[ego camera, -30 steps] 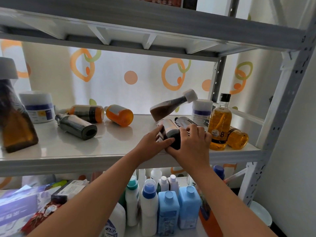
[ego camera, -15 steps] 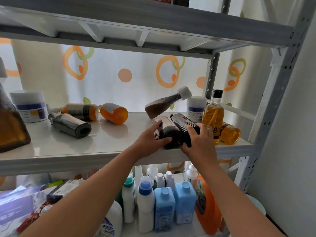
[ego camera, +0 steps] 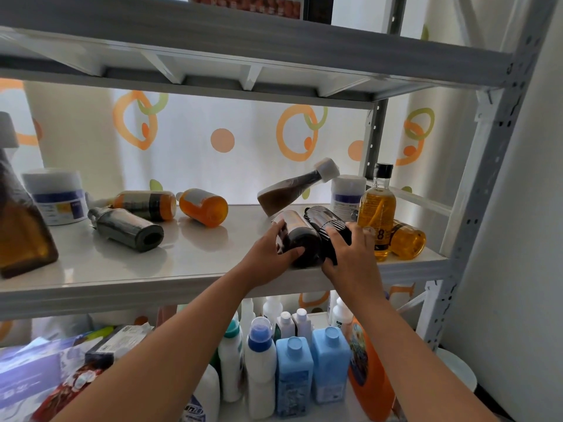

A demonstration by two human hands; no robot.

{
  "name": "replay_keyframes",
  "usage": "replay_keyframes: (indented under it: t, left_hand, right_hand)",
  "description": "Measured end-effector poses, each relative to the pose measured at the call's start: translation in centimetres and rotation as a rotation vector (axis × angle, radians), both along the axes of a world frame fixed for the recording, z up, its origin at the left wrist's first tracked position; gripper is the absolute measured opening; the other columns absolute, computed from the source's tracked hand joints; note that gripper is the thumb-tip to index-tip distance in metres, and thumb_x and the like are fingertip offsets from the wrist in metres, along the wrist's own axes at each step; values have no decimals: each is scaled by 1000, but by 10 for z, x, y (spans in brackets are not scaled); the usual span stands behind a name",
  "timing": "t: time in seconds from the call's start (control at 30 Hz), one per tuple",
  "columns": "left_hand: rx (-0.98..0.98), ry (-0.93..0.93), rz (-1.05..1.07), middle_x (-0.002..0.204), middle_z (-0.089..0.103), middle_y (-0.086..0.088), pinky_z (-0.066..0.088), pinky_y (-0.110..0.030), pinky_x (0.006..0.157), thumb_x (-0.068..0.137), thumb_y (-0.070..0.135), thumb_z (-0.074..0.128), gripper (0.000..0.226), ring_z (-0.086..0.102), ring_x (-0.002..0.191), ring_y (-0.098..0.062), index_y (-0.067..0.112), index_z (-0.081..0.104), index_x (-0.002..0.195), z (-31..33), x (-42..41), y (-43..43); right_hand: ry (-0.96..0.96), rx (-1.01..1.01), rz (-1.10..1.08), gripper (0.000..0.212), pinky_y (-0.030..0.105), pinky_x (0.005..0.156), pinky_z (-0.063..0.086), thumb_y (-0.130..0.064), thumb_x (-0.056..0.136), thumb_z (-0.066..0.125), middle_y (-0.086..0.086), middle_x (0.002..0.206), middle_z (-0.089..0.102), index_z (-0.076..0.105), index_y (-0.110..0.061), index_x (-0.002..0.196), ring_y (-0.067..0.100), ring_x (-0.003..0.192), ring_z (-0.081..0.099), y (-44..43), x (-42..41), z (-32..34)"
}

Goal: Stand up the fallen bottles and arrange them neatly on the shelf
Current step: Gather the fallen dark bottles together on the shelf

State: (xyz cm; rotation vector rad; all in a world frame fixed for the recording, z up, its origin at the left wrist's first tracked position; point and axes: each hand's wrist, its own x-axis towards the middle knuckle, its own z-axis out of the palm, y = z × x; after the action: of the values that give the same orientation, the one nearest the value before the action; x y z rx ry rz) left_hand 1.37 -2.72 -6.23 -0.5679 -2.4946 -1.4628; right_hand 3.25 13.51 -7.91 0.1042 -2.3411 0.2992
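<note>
- Shelf (ego camera: 198,263): white middle board of a grey metal rack, carrying the bottles of the task.
- Left hand (ego camera: 268,254): fingers wrapped over the brown bottle (ego camera: 300,239), thumb under its near end.
- Right hand (ego camera: 350,254): fingers curled round the black bottle (ego camera: 327,219), grasping it from the right.
- Brown and black bottles: both lie on their sides at the front right of the shelf, touching each other, bases toward the camera.
- Tall bottle (ego camera: 377,208): upright, yellow liquid, black cap, just right of the right hand.
- Yellow bottle (ego camera: 408,242): on its side, right of the tall bottle and partly behind it.
- Capped bottle (ego camera: 292,190): tilted, base on the shelf, white cap against the right jar (ego camera: 347,193).
- Orange bottle (ego camera: 204,207): on its side at mid-shelf, toward the back.
- Labelled bottle (ego camera: 146,205): on its side, just left of the orange bottle.
- Grey bottle (ego camera: 128,228): on its side in front of the labelled bottle, hollow base toward the camera.
- Left jar (ego camera: 56,196): upright, white, at the back left.
- Flask (ego camera: 21,226): large, brown, upright at the far left edge.
- Lower shelf (ego camera: 316,412): upright blue bottles (ego camera: 294,373), white bottles (ego camera: 259,360) and an orange jug (ego camera: 368,376).
</note>
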Motion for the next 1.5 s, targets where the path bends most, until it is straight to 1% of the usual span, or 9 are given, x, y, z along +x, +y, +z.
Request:
replay_keyframes:
  t: [0.4, 0.6, 0.87, 1.07, 1.17, 1.23, 1.37, 1.43, 1.5]
  left_hand:
    - [-12, -8, 35, 147, 41, -8, 38, -40, 105, 90, 22, 60, 66, 48, 129, -29, 15, 26, 146, -1, 3, -3]
    - [-2, 11, 47, 147, 42, -9, 39, -39, 104, 92, 23, 58, 58, 46, 130, -29, 15, 32, 144, -3, 6, -2]
    - [13, 49, 124, 147, 40, -9, 40, -37, 103, 90, 36, 59, 60, 43, 132, -28, 21, 33, 142, -6, 4, -5]
    - [29, 92, 138, 148, 41, -4, 39, -34, 103, 91, 38, 56, 58, 41, 133, -23, 24, 33, 142, -5, 5, -11]
    - [50, 147, 193, 142, 48, 0, 40, -29, 97, 94, 36, 52, 47, 48, 127, -18, 21, 42, 137, -1, 8, -20]
    - [78, 190, 242, 135, 55, 0, 41, -20, 88, 95, 31, 50, 38, 55, 114, -12, 18, 49, 131, 3, 11, -30]
    - [105, 250, 384, 118, 62, -1, 36, -6, 68, 97, 25, 48, 27, 51, 93, -4, 16, 56, 120, 9, 14, -60]
    - [91, 262, 447, 113, 63, -3, 36, -6, 66, 97, 24, 48, 25, 51, 90, -6, 15, 57, 118, 10, 14, -76]
    - [70, 249, 497, 114, 64, -5, 41, -15, 74, 97, 24, 47, 25, 54, 92, -9, 14, 57, 118, 11, 14, -94]
  right_hand:
    - [40, 50, -13, 56, 44, 91, 46, -19, 73, 75, 21, 128, 51, 57, -12, 125, 38, 117, 46, 2, 2, 0]
    - [68, 88, -63, 63, 55, 92, 44, -25, 60, 85, 25, 121, 57, 62, -10, 116, 43, 112, 53, -2, -1, 0]
    - [159, 169, -8, 58, 61, 94, 38, -34, 64, 79, 23, 120, 57, 62, -12, 115, 42, 112, 53, -7, 2, 5]
    - [250, 142, 57, 52, 58, 93, 40, -33, 66, 60, 19, 118, 60, 60, -14, 115, 39, 110, 54, -22, 8, 7]
    - [309, 99, 135, 46, 55, 95, 40, -29, 69, 60, 16, 117, 61, 61, -15, 112, 36, 110, 55, -37, 8, 11]
    - [333, 75, 189, 42, 54, 96, 42, -30, 70, 62, 14, 116, 62, 61, -15, 110, 35, 109, 56, -50, 6, 12]
    - [368, 50, 280, 37, 47, 94, 44, -27, 71, 63, 12, 109, 66, 65, -14, 105, 32, 103, 60, -80, 4, 7]
    - [360, 55, 315, 35, 43, 93, 44, -26, 72, 63, 11, 107, 67, 64, -14, 104, 30, 101, 61, -97, 3, 3]
    - [331, 58, 370, 33, 41, 93, 44, -25, 73, 61, 10, 107, 66, 63, -15, 105, 28, 101, 61, -115, 3, -1]
